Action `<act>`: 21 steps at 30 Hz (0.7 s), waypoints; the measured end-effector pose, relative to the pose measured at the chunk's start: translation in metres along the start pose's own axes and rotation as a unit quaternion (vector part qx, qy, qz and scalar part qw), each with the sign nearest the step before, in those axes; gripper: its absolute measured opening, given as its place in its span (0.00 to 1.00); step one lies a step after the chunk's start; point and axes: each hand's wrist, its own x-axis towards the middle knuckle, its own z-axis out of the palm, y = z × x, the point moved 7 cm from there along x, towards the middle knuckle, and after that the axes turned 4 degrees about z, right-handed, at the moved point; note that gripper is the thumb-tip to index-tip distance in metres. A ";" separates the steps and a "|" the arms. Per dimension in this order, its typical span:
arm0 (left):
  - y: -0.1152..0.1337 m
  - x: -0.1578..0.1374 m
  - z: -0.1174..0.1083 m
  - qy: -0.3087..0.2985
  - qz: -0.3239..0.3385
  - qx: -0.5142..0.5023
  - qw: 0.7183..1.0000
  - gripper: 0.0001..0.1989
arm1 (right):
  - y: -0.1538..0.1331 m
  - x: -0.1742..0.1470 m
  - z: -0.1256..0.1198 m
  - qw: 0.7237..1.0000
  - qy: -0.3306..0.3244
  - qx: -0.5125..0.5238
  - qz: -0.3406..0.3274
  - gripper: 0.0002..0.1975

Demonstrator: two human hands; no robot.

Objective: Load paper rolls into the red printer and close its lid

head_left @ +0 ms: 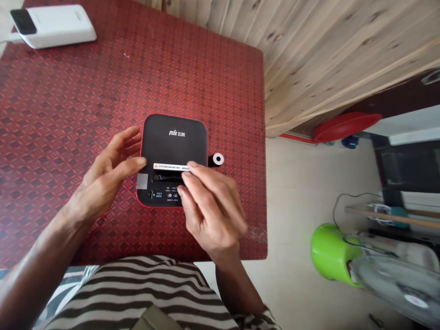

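A black receipt printer [175,146] with a red edge lies flat on the red patterned table, its FEIE lettering toward the far end. My left hand [106,172] is at its left side, fingers spread; the thumb tip touches the top edge. My right hand [213,206] is over the printer's lower right part, thumb and fingers bent together at the right end of a dark slot [168,176]. Anything between those fingertips is hidden. A white warning strip [168,167] runs above the slot. Just right of the printer lies a small black roll with a white end [217,159].
The red patterned table [85,91] ends at a right edge beside the tiled floor [292,183]. A white power bank [62,25] with a cable sits at the far left. Wood panelling [309,50] stands beyond the table. A green bucket [330,252] is on the floor.
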 end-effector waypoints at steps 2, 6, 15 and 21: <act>-0.002 -0.006 -0.009 0.024 0.006 -0.028 0.999 0.30 | 0.008 -0.003 -0.012 0.998 0.063 -0.003 0.027 0.10; -0.010 -0.020 -0.020 0.029 0.007 -0.015 0.999 0.23 | 0.028 -0.018 -0.017 0.992 0.112 0.016 0.061 0.10; -0.012 -0.024 -0.007 -0.045 0.032 -0.019 0.998 0.31 | 0.042 -0.040 0.006 0.991 0.115 0.028 0.070 0.16; -0.005 -0.026 -0.008 -0.048 0.020 0.044 0.998 0.32 | 0.045 -0.037 0.010 0.993 0.090 0.036 0.074 0.17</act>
